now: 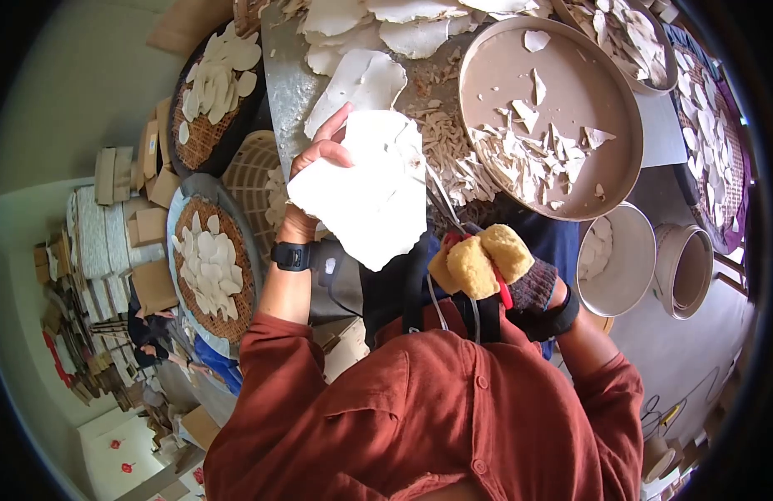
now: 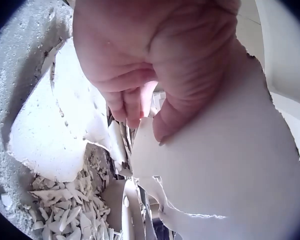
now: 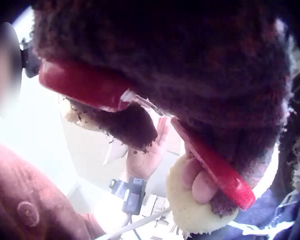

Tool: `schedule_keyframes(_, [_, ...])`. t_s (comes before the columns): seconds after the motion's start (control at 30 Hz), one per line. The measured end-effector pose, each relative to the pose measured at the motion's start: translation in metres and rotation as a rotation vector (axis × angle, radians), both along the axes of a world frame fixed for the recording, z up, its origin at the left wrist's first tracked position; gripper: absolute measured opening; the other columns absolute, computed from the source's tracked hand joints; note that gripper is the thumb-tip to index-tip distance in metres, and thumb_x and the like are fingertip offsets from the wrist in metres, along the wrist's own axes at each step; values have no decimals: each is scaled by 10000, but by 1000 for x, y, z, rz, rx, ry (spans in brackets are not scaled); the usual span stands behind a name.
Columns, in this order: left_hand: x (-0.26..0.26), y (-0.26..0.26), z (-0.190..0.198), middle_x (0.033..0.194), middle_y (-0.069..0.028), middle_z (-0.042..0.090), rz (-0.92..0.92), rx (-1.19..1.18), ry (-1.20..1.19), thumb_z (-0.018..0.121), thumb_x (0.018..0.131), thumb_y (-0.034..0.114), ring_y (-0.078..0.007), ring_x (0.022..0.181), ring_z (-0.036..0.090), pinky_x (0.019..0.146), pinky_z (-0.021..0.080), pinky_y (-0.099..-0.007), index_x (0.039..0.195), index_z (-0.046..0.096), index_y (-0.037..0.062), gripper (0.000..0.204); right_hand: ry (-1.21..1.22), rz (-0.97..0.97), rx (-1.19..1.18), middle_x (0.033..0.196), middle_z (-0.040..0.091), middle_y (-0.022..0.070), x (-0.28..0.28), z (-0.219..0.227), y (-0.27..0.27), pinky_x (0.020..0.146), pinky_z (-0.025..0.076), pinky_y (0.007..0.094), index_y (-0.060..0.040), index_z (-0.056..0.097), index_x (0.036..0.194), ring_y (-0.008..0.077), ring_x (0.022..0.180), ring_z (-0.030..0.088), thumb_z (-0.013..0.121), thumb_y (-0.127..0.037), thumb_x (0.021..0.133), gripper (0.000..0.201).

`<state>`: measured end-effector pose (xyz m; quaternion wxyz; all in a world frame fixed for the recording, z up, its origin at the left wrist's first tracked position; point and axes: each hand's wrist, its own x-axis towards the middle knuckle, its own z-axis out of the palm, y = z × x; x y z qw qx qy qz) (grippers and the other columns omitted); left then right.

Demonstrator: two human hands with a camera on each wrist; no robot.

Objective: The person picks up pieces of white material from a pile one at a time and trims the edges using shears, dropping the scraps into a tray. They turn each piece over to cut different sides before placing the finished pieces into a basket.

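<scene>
My left hand (image 1: 318, 159) pinches a large, thin white sheet (image 1: 374, 196) at its upper left edge. In the left wrist view, that sheet has a ragged edge and a crack near its bottom. My right hand (image 1: 537, 284), in a dark knitted glove, grips red-handled scissors (image 3: 215, 167). Their metal blades (image 1: 441, 194) point up toward the sheet's right edge. Yellow foam pads (image 1: 474, 267) surround the fingers at the scissor handles. In the right wrist view, bare fingertips (image 3: 202, 186) stick out beside one handle.
White sheets (image 1: 336, 46) and slivers (image 1: 462, 159) lie on the metal table (image 1: 278, 75). A round tray (image 1: 562, 92) of broken pieces stands at right, above a white bucket (image 1: 637, 259). Woven trays (image 1: 245, 292) of white pieces and a slatted basket (image 1: 245, 171) flank the left.
</scene>
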<state>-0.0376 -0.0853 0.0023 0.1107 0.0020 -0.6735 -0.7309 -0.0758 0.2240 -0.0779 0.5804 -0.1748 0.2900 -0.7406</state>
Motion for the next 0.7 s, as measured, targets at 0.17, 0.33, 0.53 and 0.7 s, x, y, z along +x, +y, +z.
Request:
schedule_keyframes(0.17, [-4,0,-2,1436,-210,301,-105,49,-3,659,787,162,-354,1277,380,1027,347,-419,780,634,27,137,761,-72,-64,1073,618,128,-19,25,-13,888,459,323,-27,577,1115,250,992,600,621,-45,813,306])
schedule_keyframes(0.33, [-10,1,-7,1435,-199,309,-108,-28,29,651,789,142,-346,1242,426,996,387,-407,779,638,18,126,441,-23,-17,1035,635,126,-19,26,-14,883,459,329,-21,577,1094,246,991,605,626,-56,815,285])
schedule_keyframes(0.53, [-19,-3,-15,1421,-191,339,-98,-21,18,644,784,103,-330,1239,431,984,404,-401,789,641,5,98,384,-68,53,1009,638,134,-21,31,-14,848,477,329,-17,591,1049,246,958,616,633,-50,800,254])
schedule_keyframes(0.7, [-25,-4,-21,1397,-179,376,-42,-59,41,644,782,88,-279,1221,451,996,390,-360,833,654,7,96,302,-163,65,934,647,130,-20,20,-21,741,487,332,-24,614,941,256,857,623,617,-46,770,172])
